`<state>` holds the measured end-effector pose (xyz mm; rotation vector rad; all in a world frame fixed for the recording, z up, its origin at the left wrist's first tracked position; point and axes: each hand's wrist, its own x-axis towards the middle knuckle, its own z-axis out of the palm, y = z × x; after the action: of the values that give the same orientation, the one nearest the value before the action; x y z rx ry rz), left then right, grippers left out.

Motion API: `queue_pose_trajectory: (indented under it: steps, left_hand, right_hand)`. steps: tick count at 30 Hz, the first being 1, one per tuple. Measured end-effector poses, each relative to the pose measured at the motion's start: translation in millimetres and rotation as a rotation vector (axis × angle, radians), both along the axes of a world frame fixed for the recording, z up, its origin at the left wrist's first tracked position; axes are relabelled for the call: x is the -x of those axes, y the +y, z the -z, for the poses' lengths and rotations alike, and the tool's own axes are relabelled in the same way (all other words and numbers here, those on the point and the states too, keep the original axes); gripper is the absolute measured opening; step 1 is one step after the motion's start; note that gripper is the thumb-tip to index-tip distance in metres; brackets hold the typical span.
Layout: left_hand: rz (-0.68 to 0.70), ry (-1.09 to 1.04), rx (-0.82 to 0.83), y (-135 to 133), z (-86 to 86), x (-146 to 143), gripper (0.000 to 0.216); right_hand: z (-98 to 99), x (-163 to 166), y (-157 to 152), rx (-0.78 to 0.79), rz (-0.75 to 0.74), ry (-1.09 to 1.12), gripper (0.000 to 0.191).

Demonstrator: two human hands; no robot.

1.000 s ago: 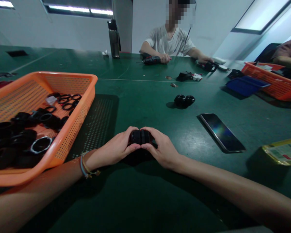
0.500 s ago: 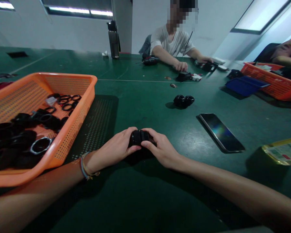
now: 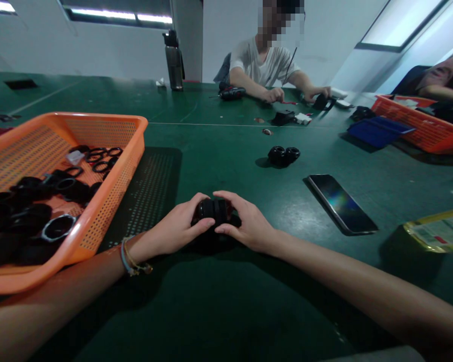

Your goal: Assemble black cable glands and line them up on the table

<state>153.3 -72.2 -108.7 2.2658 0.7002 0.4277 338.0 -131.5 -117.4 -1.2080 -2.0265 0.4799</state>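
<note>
Both my hands meet over a black round fitting (image 3: 213, 210) just above the green table (image 3: 226, 166). My left hand (image 3: 175, 229) wraps its fingers round the fitting's left half; a bracelet sits on that wrist. My right hand (image 3: 245, 223) is closed round the right half, thumb underneath. To my left stands an orange mesh basket (image 3: 109, 166) with several black rings and fittings (image 3: 41, 201) inside. Another black fitting (image 3: 284, 155) lies on the table further out.
A dark phone (image 3: 340, 202) lies face up to the right. A yellow-edged packet (image 3: 438, 234) is at the right edge. Across the table a person in a white shirt (image 3: 266, 65) handles small parts. A metal bottle (image 3: 172, 60), a blue tray (image 3: 379, 130) and another orange basket (image 3: 426, 128) stand beyond.
My hands have stayed closed on the black fitting and shifted slightly on it. The person across the table has moved a hand between parts.
</note>
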Motion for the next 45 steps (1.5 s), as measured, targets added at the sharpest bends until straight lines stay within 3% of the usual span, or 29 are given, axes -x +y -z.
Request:
queue_pose_trajectory:
  steps: [6,11,19,29,35,39,45]
  left_hand:
    - [0.030,-0.006,0.044,0.3,-0.2,0.4,0.038]
    - [0.034,0.002,0.060,-1.1,0.1,-0.8,0.038]
    - [0.011,0.013,0.041,-2.4,2.4,-0.9,0.041]
    - [-0.057,0.061,-0.096,-1.6,5.6,-4.3,0.037]
    - [-0.089,0.051,-0.123,-3.4,5.2,-6.7,0.033]
    - [-0.112,-0.009,-0.067,-2.7,4.9,-6.0,0.035]
    - [-0.059,-0.068,0.091,1.6,1.5,-3.3,0.038]
  right_hand:
    - [6.0,-2.7,3.9,-0.241,-0.028,-0.086,0.045]
    - [6.6,1.0,2.1,-0.284,-0.002,-0.110,0.041]
    - [5.5,4.1,-2.4,-0.181,0.038,-0.070,0.036]
    - [-4.4,11.3,-6.3,0.210,0.141,0.059,0.024]
    - [-7.1,14.3,-6.5,0.309,0.165,0.130,0.022]
    - [-3.8,10.5,-0.5,0.245,0.134,0.128,0.024]
    - [4.5,-1.1,8.1,-0.027,0.020,-0.013,0.042]
